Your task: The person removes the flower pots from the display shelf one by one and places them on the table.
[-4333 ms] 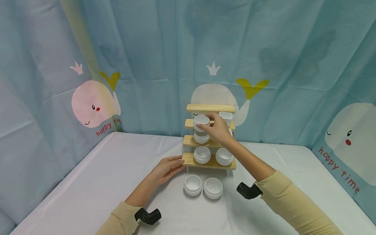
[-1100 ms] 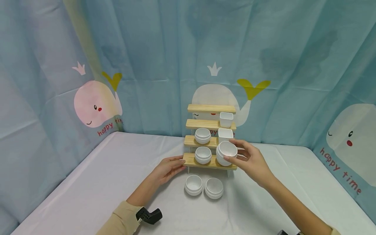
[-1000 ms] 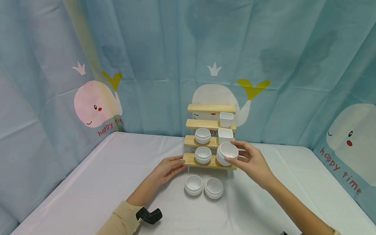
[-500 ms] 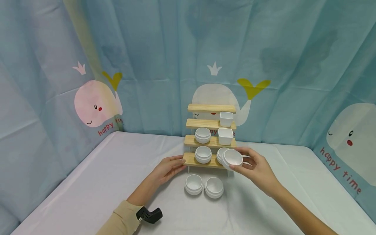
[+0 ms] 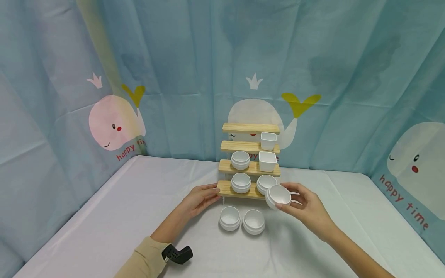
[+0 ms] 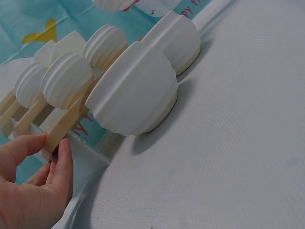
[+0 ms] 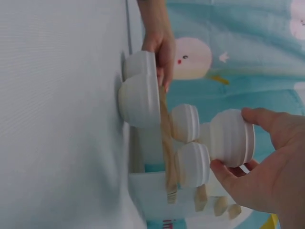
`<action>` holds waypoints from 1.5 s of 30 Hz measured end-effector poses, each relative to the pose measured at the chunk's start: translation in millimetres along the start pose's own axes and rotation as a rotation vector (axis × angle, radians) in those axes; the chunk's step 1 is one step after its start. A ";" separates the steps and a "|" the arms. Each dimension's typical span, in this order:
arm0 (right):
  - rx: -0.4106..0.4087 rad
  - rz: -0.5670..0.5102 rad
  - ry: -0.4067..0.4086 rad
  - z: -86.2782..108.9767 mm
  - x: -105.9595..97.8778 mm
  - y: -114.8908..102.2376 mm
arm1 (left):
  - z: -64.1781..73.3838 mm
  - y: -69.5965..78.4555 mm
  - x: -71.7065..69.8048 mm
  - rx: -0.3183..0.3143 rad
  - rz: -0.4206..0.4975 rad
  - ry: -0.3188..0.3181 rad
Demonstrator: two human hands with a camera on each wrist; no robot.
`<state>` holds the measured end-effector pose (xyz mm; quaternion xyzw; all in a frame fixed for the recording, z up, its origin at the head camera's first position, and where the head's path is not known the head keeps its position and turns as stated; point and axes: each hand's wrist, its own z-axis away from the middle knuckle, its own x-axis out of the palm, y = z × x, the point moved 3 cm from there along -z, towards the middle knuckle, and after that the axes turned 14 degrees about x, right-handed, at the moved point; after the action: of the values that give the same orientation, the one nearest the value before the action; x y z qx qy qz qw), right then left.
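My right hand [image 5: 307,206] pinches a white round bowl [image 5: 279,197] by its side, in front of the right end of a four-tier wooden display stand [image 5: 250,127]. In the right wrist view the thumb and fingers grip this bowl [image 7: 232,137] across its rim and wall. My left hand [image 5: 199,200] holds the left end of the lowest board; in the left wrist view the thumb lies over the board [image 6: 64,125] and the fingers under it. Two round bowls sit on that board, one at left [image 5: 241,183] and one at right [image 5: 265,182], the latter partly covered by the held bowl.
One tier up stand a round bowl [image 5: 240,160] and a square cup [image 5: 267,162]; above them is another square cup [image 5: 268,141]. Two more bowls, a left one [image 5: 229,219] and a right one [image 5: 253,222], rest on the white tablecloth [image 5: 306,247]. A blue curtain [image 5: 180,77] hangs behind.
My right hand has brought the bowl from the stand's upper left down and rightward, to in front of the lowest board's right end. The left hand keeps its place.
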<state>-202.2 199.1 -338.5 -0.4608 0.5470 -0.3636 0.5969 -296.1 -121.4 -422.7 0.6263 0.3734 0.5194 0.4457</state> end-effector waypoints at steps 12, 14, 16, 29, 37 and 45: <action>0.027 -0.023 0.001 2.7 -1.2 14.4 | 0.0 0.4 1.0 -0.002 0.001 0.005; 0.023 -0.025 -0.003 3.1 -0.9 16.3 | 0.2 0.6 1.3 0.000 0.002 -0.001; 0.023 -0.029 -0.011 3.5 -0.4 18.3 | 0.5 1.0 1.8 0.003 0.003 -0.008; 0.063 -0.033 -0.024 4.0 1.0 29.8 | 0.5 1.6 1.2 0.000 0.002 -0.015; 0.090 -0.022 -0.031 1.8 0.7 38.3 | -0.7 0.4 1.1 -0.004 -0.003 -0.006; 0.091 -0.004 -0.048 0.0 1.6 43.3 | -1.7 -0.4 0.2 -0.010 -0.005 0.009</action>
<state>-205.0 211.0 -380.1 -0.4427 0.5147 -0.3781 0.6294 -297.8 -120.8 -423.0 0.6208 0.3744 0.5231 0.4481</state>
